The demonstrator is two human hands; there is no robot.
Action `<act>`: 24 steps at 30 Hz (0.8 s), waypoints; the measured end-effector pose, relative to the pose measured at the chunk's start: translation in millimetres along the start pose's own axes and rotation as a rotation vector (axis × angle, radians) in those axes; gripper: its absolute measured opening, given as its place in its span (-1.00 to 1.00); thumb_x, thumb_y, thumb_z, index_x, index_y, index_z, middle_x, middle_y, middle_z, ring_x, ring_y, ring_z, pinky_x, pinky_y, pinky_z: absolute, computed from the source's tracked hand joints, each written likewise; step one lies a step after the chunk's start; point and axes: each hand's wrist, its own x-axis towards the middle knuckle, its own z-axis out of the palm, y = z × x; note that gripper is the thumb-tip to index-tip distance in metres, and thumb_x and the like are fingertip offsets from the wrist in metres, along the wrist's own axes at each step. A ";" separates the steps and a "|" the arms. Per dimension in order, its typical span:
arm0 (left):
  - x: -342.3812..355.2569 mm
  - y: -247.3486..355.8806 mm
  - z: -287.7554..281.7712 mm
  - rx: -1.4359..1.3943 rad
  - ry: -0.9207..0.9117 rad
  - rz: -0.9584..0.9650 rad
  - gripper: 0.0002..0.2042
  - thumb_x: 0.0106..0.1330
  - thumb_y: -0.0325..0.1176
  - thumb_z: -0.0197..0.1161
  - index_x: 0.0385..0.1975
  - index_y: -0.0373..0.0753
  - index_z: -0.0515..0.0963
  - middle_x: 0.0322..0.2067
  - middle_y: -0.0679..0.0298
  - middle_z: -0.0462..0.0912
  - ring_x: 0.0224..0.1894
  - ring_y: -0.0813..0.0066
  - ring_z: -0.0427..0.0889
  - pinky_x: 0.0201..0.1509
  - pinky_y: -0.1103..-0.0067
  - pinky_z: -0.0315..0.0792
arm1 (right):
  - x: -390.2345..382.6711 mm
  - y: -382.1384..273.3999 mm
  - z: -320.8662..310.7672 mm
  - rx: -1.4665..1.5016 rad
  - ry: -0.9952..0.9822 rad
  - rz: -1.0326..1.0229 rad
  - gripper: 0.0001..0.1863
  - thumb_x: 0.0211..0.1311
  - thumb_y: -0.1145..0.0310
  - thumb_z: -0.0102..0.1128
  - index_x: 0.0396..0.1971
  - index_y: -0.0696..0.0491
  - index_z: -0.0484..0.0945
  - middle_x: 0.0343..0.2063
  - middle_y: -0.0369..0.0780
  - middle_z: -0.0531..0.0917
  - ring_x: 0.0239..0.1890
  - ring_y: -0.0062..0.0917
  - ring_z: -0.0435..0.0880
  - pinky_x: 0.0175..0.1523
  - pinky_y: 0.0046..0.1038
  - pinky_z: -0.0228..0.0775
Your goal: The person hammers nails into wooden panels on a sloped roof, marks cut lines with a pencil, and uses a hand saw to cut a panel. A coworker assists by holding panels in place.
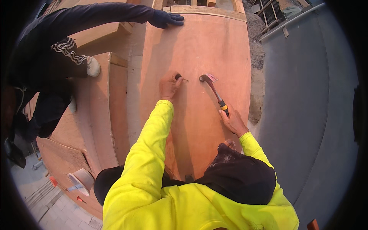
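Note:
My right hand (234, 122) grips a hammer (213, 89) by its black-and-yellow handle; the hammer's head rests on or just above a reddish plywood panel (207, 46). My left hand (170, 86) is closed in a pinch over the same panel, left of the hammer head. A thin nail (185, 80) sticks out from its fingertips, and a small dark thing (178, 76) that I cannot make out shows beside them. Just past the hammer head lies a small pink-and-white patch or wrapper (212, 77).
At the far left, a co-worker's gloved hand (165, 19) lies flat on the panel near its timber end (209, 10). The co-worker's shoe (93, 66) stands on another wooden panel (86, 103). A white bucket (82, 179) sits lower left. A grey wall surface (295, 99) rises on the right.

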 end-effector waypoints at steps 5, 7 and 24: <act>8.5 -13.8 5.4 0.176 0.160 0.011 -0.85 0.37 -0.31 0.18 -0.23 -0.25 0.55 -0.32 0.04 0.64 -0.26 -0.01 0.62 -0.18 0.25 0.47 | -5.1 17.6 5.1 -0.159 0.106 -0.206 -0.65 0.29 0.26 0.28 -0.06 0.11 0.43 -0.39 -0.01 0.59 -0.35 -0.05 0.61 -0.26 -0.13 0.43; 6.2 -19.5 0.6 0.030 0.346 -0.079 -0.81 0.43 -0.32 0.05 -0.26 -0.32 0.51 -0.36 -0.04 0.60 -0.26 -0.09 0.59 -0.16 0.22 0.43 | -7.5 22.5 5.9 -0.272 0.106 -0.263 -0.63 0.25 0.27 0.31 -0.05 0.10 0.44 -0.30 0.00 0.59 -0.24 0.00 0.62 -0.18 -0.10 0.47; 54.2 64.5 72.4 -0.170 0.066 -0.077 -0.77 0.52 -0.30 -0.06 -0.42 -0.21 0.36 -0.52 0.42 0.27 -0.45 0.62 0.24 -0.36 0.57 0.23 | 204.0 102.6 -109.1 0.541 0.388 0.056 -0.02 0.12 0.04 0.39 0.44 0.24 0.17 0.40 0.04 0.32 0.46 -0.19 0.27 0.49 -0.31 0.11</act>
